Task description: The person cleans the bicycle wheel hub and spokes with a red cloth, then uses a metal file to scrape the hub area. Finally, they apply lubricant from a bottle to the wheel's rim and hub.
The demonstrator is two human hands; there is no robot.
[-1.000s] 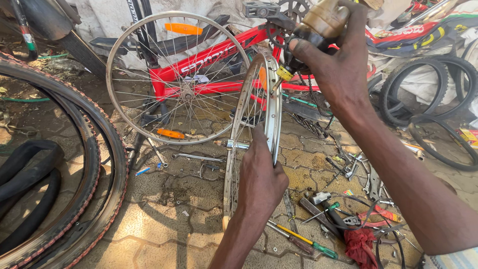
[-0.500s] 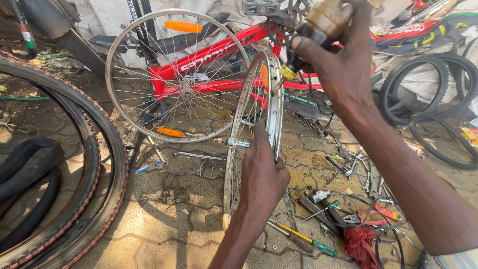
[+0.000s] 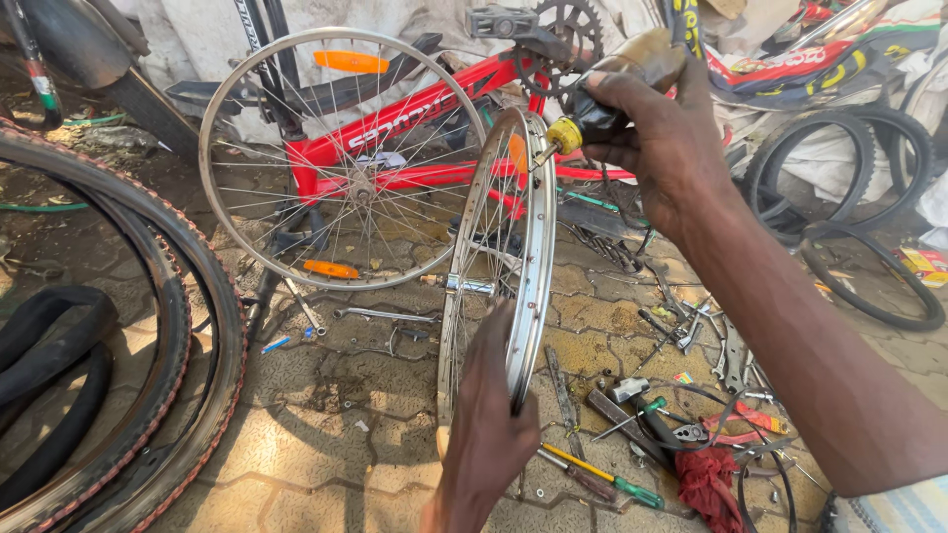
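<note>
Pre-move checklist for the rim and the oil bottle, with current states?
1. Left hand gripping bare rim at its lower edge: ok.
2. Rim upright, edge-on to the camera: ok.
3. Right hand wrapped around grimy bottle: ok.
4. Yellow nozzle at the rim's top edge: ok; actual contact: cannot tell.
5. Liquid coming out: cannot tell.
6. Ground by the rim free of tools: not ok, screwdriver and loose tools lie there.

Both hands closed: left hand (image 3: 489, 434) low, right hand (image 3: 657, 133) raised.
</note>
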